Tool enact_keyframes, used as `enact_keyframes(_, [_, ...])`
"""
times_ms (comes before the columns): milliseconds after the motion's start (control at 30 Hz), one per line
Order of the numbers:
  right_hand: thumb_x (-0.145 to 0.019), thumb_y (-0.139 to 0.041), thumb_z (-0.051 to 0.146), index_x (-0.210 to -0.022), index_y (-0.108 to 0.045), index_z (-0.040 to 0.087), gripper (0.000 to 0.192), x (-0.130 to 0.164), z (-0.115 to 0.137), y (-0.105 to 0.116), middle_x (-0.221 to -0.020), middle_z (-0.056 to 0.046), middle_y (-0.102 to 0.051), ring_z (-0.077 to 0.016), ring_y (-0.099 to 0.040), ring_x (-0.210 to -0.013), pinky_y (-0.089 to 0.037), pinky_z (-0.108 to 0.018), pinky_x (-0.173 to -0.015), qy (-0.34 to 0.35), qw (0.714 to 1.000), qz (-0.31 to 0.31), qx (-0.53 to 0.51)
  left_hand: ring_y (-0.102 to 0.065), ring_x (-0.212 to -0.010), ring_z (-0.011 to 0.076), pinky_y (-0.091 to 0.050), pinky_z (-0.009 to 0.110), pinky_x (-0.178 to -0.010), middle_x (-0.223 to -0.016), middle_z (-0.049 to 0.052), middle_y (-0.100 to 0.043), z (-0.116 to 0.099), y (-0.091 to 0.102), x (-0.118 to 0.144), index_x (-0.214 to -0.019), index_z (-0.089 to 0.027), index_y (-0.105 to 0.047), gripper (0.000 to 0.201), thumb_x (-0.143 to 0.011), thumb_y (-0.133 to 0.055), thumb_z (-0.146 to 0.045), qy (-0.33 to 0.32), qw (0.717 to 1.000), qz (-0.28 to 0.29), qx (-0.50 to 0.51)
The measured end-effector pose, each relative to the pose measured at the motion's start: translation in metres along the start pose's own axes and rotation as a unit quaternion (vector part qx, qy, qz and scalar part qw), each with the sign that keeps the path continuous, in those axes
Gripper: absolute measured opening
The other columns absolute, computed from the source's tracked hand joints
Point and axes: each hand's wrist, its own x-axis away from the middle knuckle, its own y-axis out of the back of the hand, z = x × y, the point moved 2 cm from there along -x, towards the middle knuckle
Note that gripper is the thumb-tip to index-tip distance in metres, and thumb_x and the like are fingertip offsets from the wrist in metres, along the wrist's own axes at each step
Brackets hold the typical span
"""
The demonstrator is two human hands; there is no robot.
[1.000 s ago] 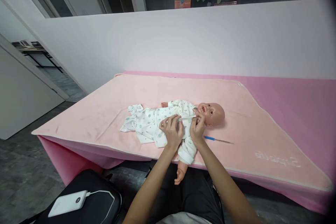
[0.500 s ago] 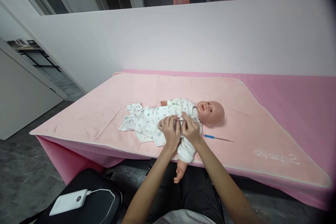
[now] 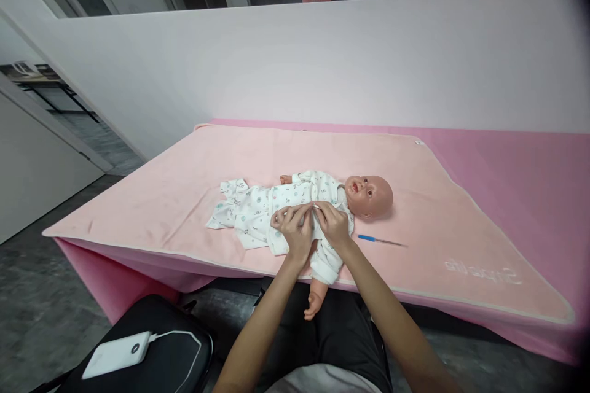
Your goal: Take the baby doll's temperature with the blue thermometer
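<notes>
A baby doll lies on its back, its head to the right, in a white patterned baby garment. My left hand and my right hand meet over the doll's chest. Their fingertips pinch the front of the garment, almost touching each other. A small white bit of it shows between them; whether this is a tie or an edge I cannot tell. Below my wrists the doll's near arm hangs past the table edge. The garment's lower part lies flat to the left.
A blue-handled thin metal tool lies right of my right hand. Under the doll is a pale pink blanket on a pink-covered table. A white power bank with a cable rests on a black bag at lower left.
My fingertips have come closer together at the doll's chest, the right hand shifting slightly left. The whole view has moved a little; the doll and the blue-handled tool stay in place.
</notes>
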Motion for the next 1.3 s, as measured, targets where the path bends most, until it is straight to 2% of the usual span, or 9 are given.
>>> enact_keyframes(200, [-0.093, -0.043, 0.024, -0.089, -0.063, 0.016, 0.022, -0.002, 0.001, 0.002, -0.080, -0.004, -0.069, -0.0112, -0.064, -0.069, -0.043, -0.020, -0.059, -0.008, 0.999, -0.031, 0.014, -0.053, -0.085, 0.0181, -0.023, 0.039, -0.091, -0.077, 0.000, -0.069, -0.002, 0.000, 0.002, -0.086, -0.026, -0.069, 0.014, -0.085, -0.055, -0.029, 0.001, 1.000, 0.016, 0.008])
enact_keyframes(433, [-0.092, -0.044, 0.024, -0.092, -0.064, 0.015, 0.022, -0.002, 0.001, 0.002, -0.082, -0.005, -0.069, -0.0113, -0.065, -0.072, -0.045, -0.020, -0.063, -0.015, 1.000, -0.024, 0.009, -0.052, -0.093, 0.0210, -0.024, 0.040, -0.091, -0.085, 0.003, -0.068, 0.002, 0.002, 0.002, -0.093, -0.025, -0.066, 0.015, -0.084, -0.055, -0.029, -0.003, 0.999, 0.032, -0.033])
enact_keyframes(667, [-0.093, -0.043, 0.025, -0.119, -0.055, 0.015, 0.031, 0.000, -0.002, 0.000, -0.095, -0.008, -0.070, -0.0124, -0.065, -0.069, -0.047, -0.021, -0.060, -0.022, 0.998, -0.045, 0.034, -0.046, -0.105, 0.0245, -0.024, 0.042, -0.094, -0.105, 0.006, -0.061, 0.020, 0.019, 0.002, -0.100, -0.025, -0.065, 0.021, -0.083, -0.053, -0.029, 0.038, 0.996, 0.040, -0.066])
enact_keyframes(833, [-0.093, -0.039, 0.018, -0.108, -0.061, 0.016, 0.027, 0.001, 0.000, 0.001, -0.089, -0.006, -0.069, -0.0129, -0.064, -0.079, -0.048, -0.021, -0.068, -0.008, 0.999, -0.029, -0.014, -0.047, -0.104, 0.0230, -0.025, 0.041, -0.093, -0.103, 0.003, -0.061, 0.021, 0.024, 0.002, -0.088, -0.025, -0.065, 0.015, -0.082, -0.053, -0.022, 0.043, 0.997, 0.047, -0.050])
enact_keyframes(967, [-0.091, -0.040, 0.016, -0.102, -0.061, 0.016, 0.024, -0.001, 0.001, 0.006, -0.090, -0.006, -0.067, -0.0127, -0.063, -0.084, -0.049, -0.022, -0.072, -0.012, 0.997, -0.046, -0.056, -0.047, -0.102, 0.0233, -0.025, 0.041, -0.091, -0.099, 0.003, -0.063, 0.020, 0.022, 0.003, -0.081, -0.023, -0.062, 0.009, -0.081, -0.053, -0.021, 0.043, 0.996, 0.055, -0.053])
enact_keyframes(1067, [-0.090, -0.041, 0.015, -0.100, -0.061, 0.015, 0.022, 0.000, 0.003, 0.008, -0.094, -0.008, -0.067, -0.0140, -0.063, -0.088, -0.050, -0.022, -0.071, -0.010, 0.997, -0.071, -0.036, -0.048, -0.100, 0.0228, -0.024, 0.041, -0.091, -0.093, 0.002, -0.065, 0.020, 0.021, 0.003, -0.082, -0.023, -0.060, 0.010, -0.083, -0.051, -0.022, 0.048, 0.995, 0.069, -0.045])
enact_keyframes(1167, [-0.088, -0.043, 0.014, -0.105, -0.061, 0.014, 0.025, 0.002, 0.009, 0.009, -0.103, -0.010, -0.066, -0.0150, -0.065, -0.086, -0.049, -0.022, -0.064, 0.039, 0.994, -0.101, 0.029, -0.050, -0.097, 0.0214, -0.023, 0.041, -0.093, -0.087, 0.001, -0.065, 0.021, 0.021, 0.003, -0.086, -0.023, -0.059, 0.012, -0.086, -0.048, -0.023, 0.054, 0.995, 0.076, -0.028])
enact_keyframes(1233, [-0.088, -0.044, 0.016, -0.111, -0.060, 0.015, 0.028, 0.004, 0.016, 0.005, -0.109, -0.011, -0.065, -0.0137, -0.065, -0.077, -0.048, -0.022, -0.059, 0.108, 0.990, -0.061, 0.060, -0.052, -0.094, 0.0201, -0.023, 0.040, -0.093, -0.086, 0.001, -0.065, 0.022, 0.021, 0.003, -0.087, -0.023, -0.059, 0.013, -0.087, -0.046, -0.024, 0.049, 0.995, 0.082, -0.018])
enact_keyframes(1300, [-0.089, -0.042, 0.019, -0.116, -0.059, 0.015, 0.032, 0.005, 0.023, 0.000, -0.111, -0.012, -0.064, -0.0122, -0.065, -0.071, -0.047, -0.021, -0.058, 0.159, 0.985, 0.014, 0.069, -0.053, -0.091, 0.0192, -0.024, 0.040, -0.093, -0.087, 0.001, -0.065, 0.023, 0.020, 0.004, -0.088, -0.023, -0.059, 0.015, -0.088, -0.044, -0.025, 0.042, 0.995, 0.088, -0.009])
